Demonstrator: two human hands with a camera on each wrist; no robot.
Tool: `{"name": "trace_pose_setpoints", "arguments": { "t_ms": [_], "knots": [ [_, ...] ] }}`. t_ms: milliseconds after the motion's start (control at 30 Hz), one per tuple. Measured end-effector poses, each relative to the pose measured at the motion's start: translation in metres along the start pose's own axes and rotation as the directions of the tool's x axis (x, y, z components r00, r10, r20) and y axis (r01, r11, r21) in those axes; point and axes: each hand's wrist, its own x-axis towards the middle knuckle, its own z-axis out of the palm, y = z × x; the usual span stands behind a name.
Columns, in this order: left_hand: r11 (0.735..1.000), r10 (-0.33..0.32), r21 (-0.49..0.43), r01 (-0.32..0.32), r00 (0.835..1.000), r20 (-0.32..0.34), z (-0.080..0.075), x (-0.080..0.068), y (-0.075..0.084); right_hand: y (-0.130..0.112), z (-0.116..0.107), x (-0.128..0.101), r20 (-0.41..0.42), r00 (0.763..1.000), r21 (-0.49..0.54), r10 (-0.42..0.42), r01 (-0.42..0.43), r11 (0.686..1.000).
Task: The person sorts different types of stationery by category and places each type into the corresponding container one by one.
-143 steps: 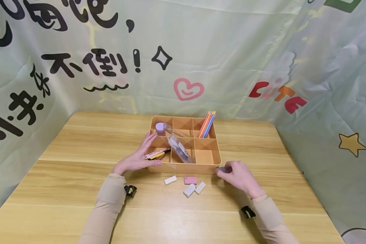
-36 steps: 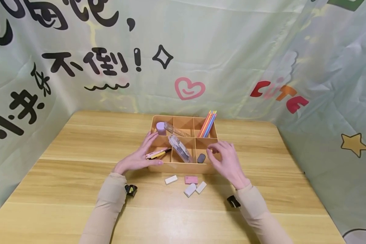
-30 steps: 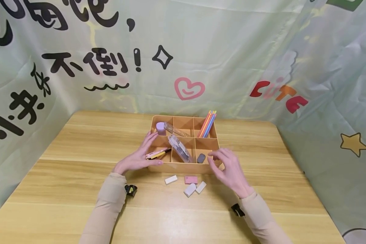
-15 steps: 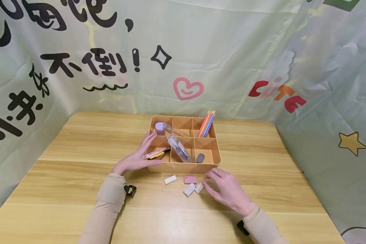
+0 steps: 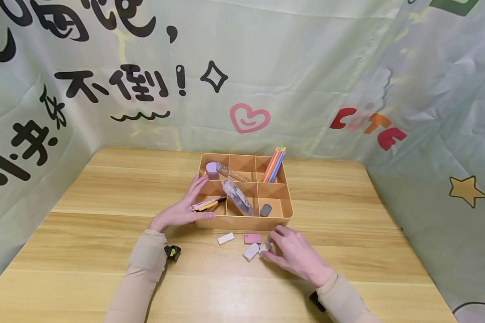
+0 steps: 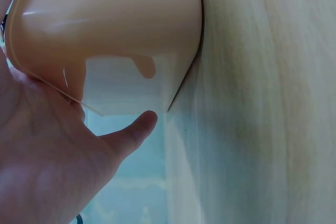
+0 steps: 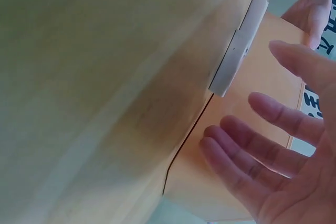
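Observation:
An orange six-compartment tray [image 5: 289, 214] sits mid-table. My left hand [image 5: 182, 208] rests on its near left corner, fingers straight along the side wall and thumb [image 6: 131, 132] against the front wall [image 6: 105, 19]. A grey eraser [image 5: 265, 210] lies in the near right compartment. In front of the tray lie several erasers: a white one [image 5: 226, 238], a pink one [image 5: 252, 238] and two more white ones [image 5: 251, 251] side by side. My right hand [image 5: 284, 251] hovers over the rightmost white eraser [image 5: 265, 246], its fingers [image 7: 262, 145] spread and holding nothing.
Coloured pencils [image 5: 275, 164] lean in the far right compartment. A clear case [image 5: 237, 197] lies slanted in the middle, a purple-capped item [image 5: 212, 168] at far left, pink and yellow pens [image 5: 207, 204] at near left. A printed cloth backdrop encloses the wooden table [image 5: 105, 188].
The grey eraser went from my right hand into the near right compartment. My right hand then drew back out of the tray and came down over the white erasers. The left hand stayed put.

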Motion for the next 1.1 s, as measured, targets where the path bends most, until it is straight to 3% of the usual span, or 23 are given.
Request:
{"name": "trace_pose_setpoints", "arguments": {
  "t_ms": [367, 1100],
  "knots": [
    [1.000, -0.003, -0.010, 0.003, 1.000, 0.007, 0.0004, -0.0014, 0.0006, -0.0048, 0.0011, 0.0040, 0.080, 0.996, 0.017, 0.025, -0.026, 1.000],
    [1.000, 0.001, 0.001, -0.001, 1.000, 0.001, -0.0002, -0.0002, -0.0016, -0.0091, 0.0058, 0.0089, 0.072, 0.997, 0.005, 0.022, -0.022, 1.000]
  ]
}}
